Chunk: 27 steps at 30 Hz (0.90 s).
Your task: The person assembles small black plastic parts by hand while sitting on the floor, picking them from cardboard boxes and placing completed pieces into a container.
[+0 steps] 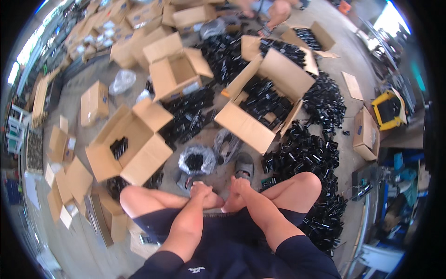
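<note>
Plastic bag (209,161) near left hand (200,189); black contents (193,162) blurred, indistinct.

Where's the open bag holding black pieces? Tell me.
In the head view, the bag sits slightly left of centre, just beyond the left sandal, beside a crumpled bag.

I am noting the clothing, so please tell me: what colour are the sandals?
The sandals are grey, seen best in the head view.
</note>
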{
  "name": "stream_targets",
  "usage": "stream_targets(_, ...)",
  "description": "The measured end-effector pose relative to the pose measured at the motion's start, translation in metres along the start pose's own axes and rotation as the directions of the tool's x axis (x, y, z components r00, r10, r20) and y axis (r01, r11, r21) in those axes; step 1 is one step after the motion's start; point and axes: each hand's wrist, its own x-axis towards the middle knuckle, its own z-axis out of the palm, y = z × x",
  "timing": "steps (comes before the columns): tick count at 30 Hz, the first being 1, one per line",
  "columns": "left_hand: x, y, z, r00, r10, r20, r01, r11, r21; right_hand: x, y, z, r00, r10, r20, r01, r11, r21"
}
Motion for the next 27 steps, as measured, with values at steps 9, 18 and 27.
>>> stream_targets(9,0.009,-0.002,0.008,0.978,-0.178,-0.111,0.166,0.98,-0.114,-0.035,-0.048,-0.054,0.995,0.071,0.064,-0.069,0.997,-0.039)
stream_targets(18,0.002,-0.003,-0.012,0.965,-0.258,0.045,0.262,0.949,-0.176,-0.035,-0.063,-0.05,0.992,0.093,0.082,-0.081,0.987,-0.136)
stream_targets(27,0.023,-0.023,-0.001,0.998,0.002,-0.061,-0.02,0.96,-0.28,0.006,0.026,-0.036,0.815,-0.498,0.296,0.579,0.677,-0.454)
